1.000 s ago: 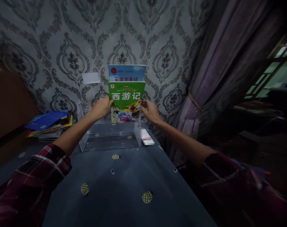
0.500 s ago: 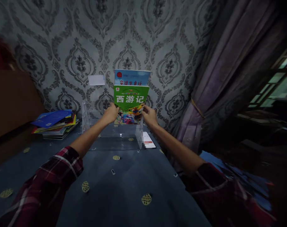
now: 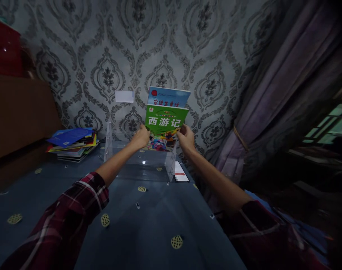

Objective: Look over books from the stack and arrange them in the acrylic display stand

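Observation:
Both my hands grip a green picture book [image 3: 165, 120] with white Chinese characters on its cover, one at each side edge. My left hand [image 3: 142, 137] is closed on its lower left edge. My right hand [image 3: 186, 138] pinches the lower right edge. Behind the green book stands a blue book [image 3: 168, 96] with red characters, only its upper part showing. The books are at a clear plastic display rack [image 3: 131, 159] with stepped tiers; whether the green book's bottom touches a tier, I cannot tell.
Several books lie in a loose stack [image 3: 73, 144] at the left, beside a brown box [image 3: 21, 116]. A phone [image 3: 181, 172] lies by the rack's right side. A white card [image 3: 124, 96] is at the wall. A tied curtain [image 3: 238, 138] hangs at the right.
The view has shifted, so the scene sits a little further right and lower. Both hands keep hold of the green book, which now looks slightly tilted.

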Motion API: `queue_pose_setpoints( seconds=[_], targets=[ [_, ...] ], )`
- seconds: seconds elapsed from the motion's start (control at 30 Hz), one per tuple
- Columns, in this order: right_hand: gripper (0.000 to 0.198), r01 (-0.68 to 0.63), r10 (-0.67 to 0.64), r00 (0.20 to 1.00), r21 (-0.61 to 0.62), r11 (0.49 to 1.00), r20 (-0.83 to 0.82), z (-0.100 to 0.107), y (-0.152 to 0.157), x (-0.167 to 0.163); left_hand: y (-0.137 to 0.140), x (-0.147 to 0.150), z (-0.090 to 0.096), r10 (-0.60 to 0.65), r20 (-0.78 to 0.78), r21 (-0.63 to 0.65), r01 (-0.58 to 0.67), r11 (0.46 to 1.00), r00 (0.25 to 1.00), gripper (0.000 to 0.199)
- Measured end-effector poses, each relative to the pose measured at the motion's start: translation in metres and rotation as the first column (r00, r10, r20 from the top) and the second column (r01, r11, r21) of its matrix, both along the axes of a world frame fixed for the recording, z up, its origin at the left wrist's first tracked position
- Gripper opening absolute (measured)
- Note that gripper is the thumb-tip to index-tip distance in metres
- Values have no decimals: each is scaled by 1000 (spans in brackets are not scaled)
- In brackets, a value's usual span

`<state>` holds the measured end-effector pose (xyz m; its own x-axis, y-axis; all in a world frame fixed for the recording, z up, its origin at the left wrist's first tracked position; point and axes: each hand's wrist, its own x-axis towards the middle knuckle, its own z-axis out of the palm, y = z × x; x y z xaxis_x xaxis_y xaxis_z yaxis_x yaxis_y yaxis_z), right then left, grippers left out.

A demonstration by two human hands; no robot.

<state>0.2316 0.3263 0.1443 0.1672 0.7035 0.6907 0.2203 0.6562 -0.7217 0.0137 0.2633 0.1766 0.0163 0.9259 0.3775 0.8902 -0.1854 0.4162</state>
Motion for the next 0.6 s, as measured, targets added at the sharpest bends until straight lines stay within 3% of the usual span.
queue_pose_setpoints(
  seconds=[0.13,0.6],
  targets=[
    [51,4,-4,998,1,1000,-57,1,1,-9,-4,0,1,5,16,-16,-5,1000,1000,31],
    [34,-19,16,998,-46,999,-64,3,-11,-11,-10,-2,2,-21,19,-20,21,1000,1000,33]
  ],
)
